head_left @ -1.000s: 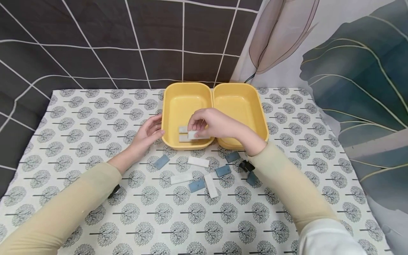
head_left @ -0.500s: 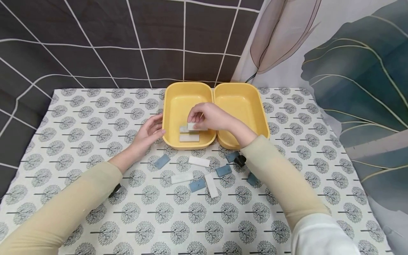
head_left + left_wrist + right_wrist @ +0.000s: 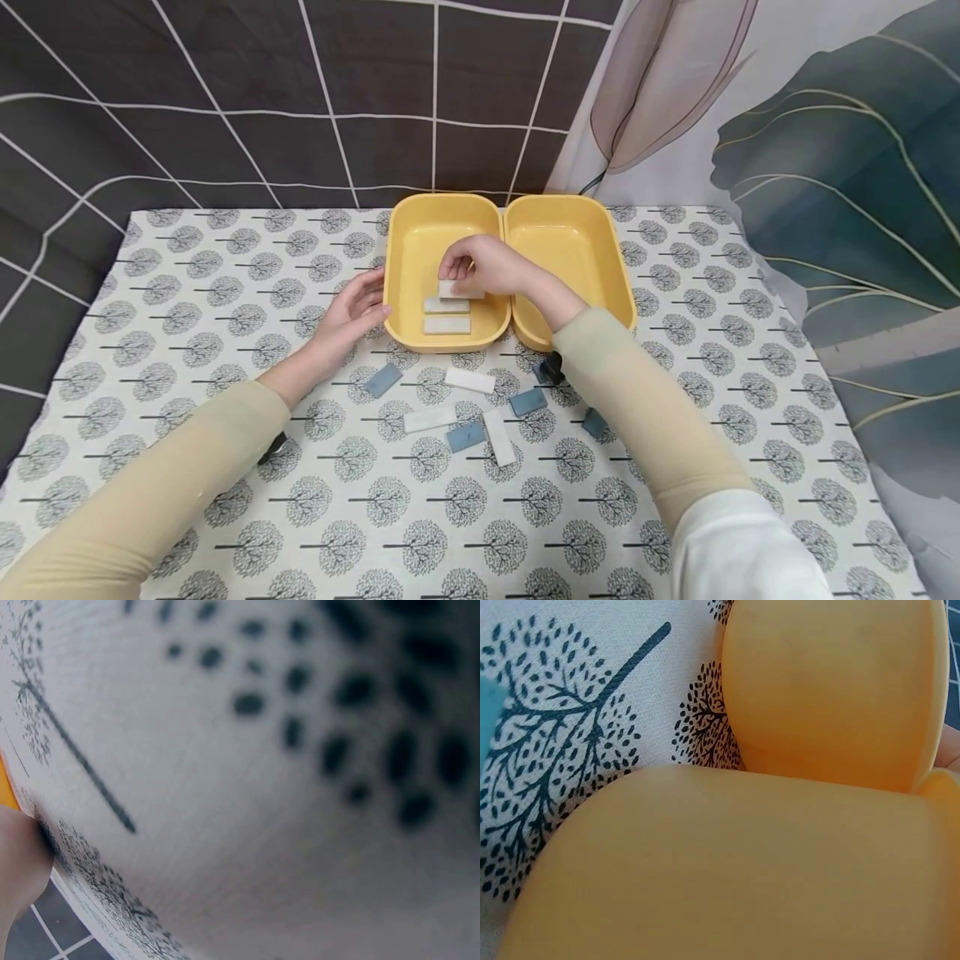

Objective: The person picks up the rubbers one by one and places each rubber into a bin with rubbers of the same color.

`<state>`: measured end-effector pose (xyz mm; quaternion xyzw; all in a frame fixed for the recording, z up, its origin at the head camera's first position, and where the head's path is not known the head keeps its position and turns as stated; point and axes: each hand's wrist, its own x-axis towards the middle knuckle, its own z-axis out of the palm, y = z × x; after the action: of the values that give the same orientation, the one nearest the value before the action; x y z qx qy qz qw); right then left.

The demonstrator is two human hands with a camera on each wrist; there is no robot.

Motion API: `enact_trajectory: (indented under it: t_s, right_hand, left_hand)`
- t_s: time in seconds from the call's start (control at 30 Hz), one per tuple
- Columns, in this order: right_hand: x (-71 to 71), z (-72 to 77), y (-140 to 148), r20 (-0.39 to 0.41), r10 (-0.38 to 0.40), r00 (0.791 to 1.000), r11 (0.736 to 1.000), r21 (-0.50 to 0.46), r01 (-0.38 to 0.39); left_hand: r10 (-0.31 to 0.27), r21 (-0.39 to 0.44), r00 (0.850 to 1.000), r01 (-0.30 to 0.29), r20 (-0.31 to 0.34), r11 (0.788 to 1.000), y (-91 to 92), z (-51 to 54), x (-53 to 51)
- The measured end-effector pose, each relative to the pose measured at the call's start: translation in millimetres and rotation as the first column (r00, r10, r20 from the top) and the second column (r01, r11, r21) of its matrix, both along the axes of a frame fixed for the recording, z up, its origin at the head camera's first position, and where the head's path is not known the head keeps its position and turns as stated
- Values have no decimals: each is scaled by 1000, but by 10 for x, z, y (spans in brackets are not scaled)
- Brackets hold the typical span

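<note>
In the head view my right hand (image 3: 487, 268) pinches a white block (image 3: 460, 290) between thumb and fingers, inside the left yellow container (image 3: 396, 275). Two more white blocks lie flat on that container's floor, a far one (image 3: 447, 306) and a near one (image 3: 447, 325), side by side and nearer the front wall. At the container's left side my left hand (image 3: 348, 312) rests with loosely extended fingers along the outer wall, its thumb touching near the rim. Part of my left hand (image 3: 24, 862) shows at the edge of the left wrist view, beside the tree-print cloth.
Another yellow container (image 3: 618, 267) adjoins on the right. In front lie several blue blocks (image 3: 528, 402) and three white blocks (image 3: 470, 380) on the printed cloth (image 3: 247, 500). The right wrist view is mostly filled by a yellow container wall (image 3: 742, 877). A dark gridded backdrop (image 3: 375, 67) stands behind.
My right hand has moved slightly away from me, with the pinched white block, uncovering more of the two blocks on the container floor. The left hand has stayed at the container's side.
</note>
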<state>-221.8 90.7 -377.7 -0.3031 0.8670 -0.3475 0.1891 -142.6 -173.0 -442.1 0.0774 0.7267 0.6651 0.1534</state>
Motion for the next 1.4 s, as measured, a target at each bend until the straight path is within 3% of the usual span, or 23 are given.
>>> enact_trajectory:
  t_s: [0.67,1.4]
  right_hand:
    - [-207,-77,-126,-15,7,1000,996,84,-6]
    - [-304,-137,-207,90,-3,996,996,87,-5]
  left_hand:
    - [0,3,1000,0,0,1000,3,4,-4]
    - [-1,11,1000,1,3,1000,2,-11,-8]
